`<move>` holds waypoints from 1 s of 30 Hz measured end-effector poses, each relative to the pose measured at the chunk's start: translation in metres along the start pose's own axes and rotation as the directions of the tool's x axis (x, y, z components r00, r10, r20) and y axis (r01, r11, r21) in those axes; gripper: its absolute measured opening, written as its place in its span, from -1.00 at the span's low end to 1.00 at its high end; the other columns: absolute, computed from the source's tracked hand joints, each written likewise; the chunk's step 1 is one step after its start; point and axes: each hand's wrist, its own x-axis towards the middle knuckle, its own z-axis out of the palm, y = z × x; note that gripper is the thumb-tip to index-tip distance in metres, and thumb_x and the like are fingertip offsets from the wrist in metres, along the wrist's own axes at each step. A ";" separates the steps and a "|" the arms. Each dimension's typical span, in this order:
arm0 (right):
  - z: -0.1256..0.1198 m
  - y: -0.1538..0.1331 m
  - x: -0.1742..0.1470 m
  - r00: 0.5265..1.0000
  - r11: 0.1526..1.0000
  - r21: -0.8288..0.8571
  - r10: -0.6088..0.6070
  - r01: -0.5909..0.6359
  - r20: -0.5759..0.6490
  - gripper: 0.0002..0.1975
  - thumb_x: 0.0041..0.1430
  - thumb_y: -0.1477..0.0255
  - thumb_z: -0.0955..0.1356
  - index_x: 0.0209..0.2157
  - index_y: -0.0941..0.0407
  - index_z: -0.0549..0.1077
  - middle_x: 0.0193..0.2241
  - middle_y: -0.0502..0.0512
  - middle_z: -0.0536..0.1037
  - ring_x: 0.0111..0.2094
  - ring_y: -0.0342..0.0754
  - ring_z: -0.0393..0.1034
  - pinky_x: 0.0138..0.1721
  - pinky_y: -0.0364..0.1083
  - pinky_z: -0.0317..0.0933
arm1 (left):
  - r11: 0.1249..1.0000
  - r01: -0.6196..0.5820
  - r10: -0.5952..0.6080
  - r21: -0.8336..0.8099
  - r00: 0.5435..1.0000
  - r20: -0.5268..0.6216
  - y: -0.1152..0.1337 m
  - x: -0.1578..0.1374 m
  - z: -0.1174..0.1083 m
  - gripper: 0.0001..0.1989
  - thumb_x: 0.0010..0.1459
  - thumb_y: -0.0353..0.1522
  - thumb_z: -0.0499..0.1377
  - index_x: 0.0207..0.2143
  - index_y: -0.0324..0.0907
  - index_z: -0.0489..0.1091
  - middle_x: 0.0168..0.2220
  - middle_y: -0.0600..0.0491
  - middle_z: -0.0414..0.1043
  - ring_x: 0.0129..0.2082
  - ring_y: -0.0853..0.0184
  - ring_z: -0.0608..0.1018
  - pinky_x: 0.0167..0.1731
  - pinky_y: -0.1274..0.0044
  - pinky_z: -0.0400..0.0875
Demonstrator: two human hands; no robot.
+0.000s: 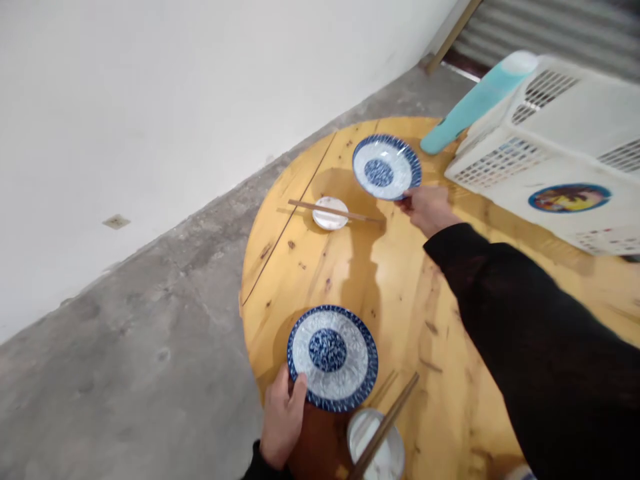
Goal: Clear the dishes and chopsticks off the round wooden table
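Note:
My left hand (285,413) grips the lower left rim of a blue-and-white plate (333,359) at the near edge of the round wooden table (310,267). Farther off, my right hand (430,208) pinches the lower right rim of a second blue-and-white plate (386,167), which is tilted and casts a shadow on the wood. Left of that plate, a small white bowl (330,215) has chopsticks (350,215) lying across it. Another small bowl (387,457) stands below the near plate, with brown chopsticks (383,430) resting over it.
At the right stands a large white plastic basket (500,163) with an oval sticker (570,198). A turquoise object (477,103) leans against its left side. Beyond the table are a grey concrete floor (165,373) and a white wall (200,100) with an outlet (117,221).

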 end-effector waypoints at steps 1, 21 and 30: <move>-0.013 -0.002 -0.007 0.999 0.999 0.046 0.020 -0.018 -0.040 -0.62 0.27 0.82 0.18 -0.47 0.07 0.13 -0.62 -0.18 0.25 -0.57 -0.30 0.22 -0.42 -0.24 0.19 | 1.000 0.001 -0.001 0.011 1.000 0.003 0.003 0.000 -0.002 -0.67 0.30 -0.09 0.07 -0.29 -0.12 0.46 -0.35 -0.05 0.58 -0.30 0.17 0.63 -0.24 0.43 0.50; -0.334 0.129 -0.258 1.000 0.963 0.268 0.016 -0.013 -0.010 -0.79 0.22 0.51 0.49 -0.46 0.21 0.45 -0.53 -0.02 0.46 -0.48 -0.22 0.31 -0.31 -0.14 0.34 | 0.978 -0.153 0.156 0.144 0.988 -0.010 0.061 -0.072 0.017 -0.68 0.20 -0.09 0.18 -0.29 -0.18 0.43 -0.44 0.09 0.49 -0.49 0.36 0.50 -0.47 0.55 0.51; -0.461 0.174 -0.355 0.923 0.904 0.425 0.123 0.048 -0.365 -0.88 -0.04 0.59 0.45 -0.59 0.19 0.48 -0.57 0.05 0.42 -0.51 -0.18 0.28 -0.50 -0.17 0.18 | 0.977 -0.211 0.191 -0.005 0.874 0.448 0.066 -0.138 0.140 -0.70 0.18 -0.10 0.22 -0.29 -0.16 0.40 -0.46 0.12 0.39 -0.51 0.40 0.46 -0.49 0.55 0.53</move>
